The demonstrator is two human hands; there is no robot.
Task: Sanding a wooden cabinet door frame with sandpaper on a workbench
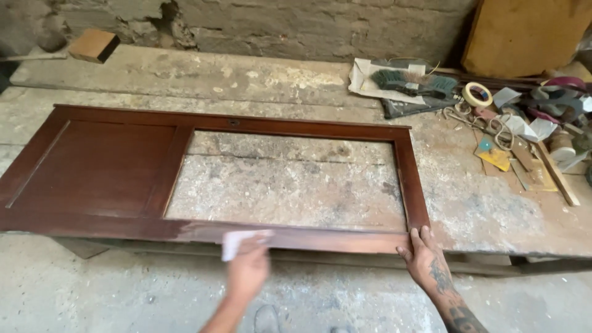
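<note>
A dark reddish-brown wooden door frame (111, 166) lies flat on a worn workbench (481, 203), with a solid panel at its left and an open rectangle at its right. My left hand (248, 266) is blurred and presses a small pale sheet (237, 240), perhaps sandpaper or a cloth, against the frame's near rail, where the finish looks lighter. My right hand (424, 256), with a tattooed forearm, rests on the near right corner of the frame, fingers spread on the wood.
Clutter fills the bench's far right: brushes (413, 82), a tape roll (477, 94), string, wood strips and scraps. A wood block (92, 45) sits at the far left. A plywood board (524, 34) leans on the rough wall. The floor below is dusty concrete.
</note>
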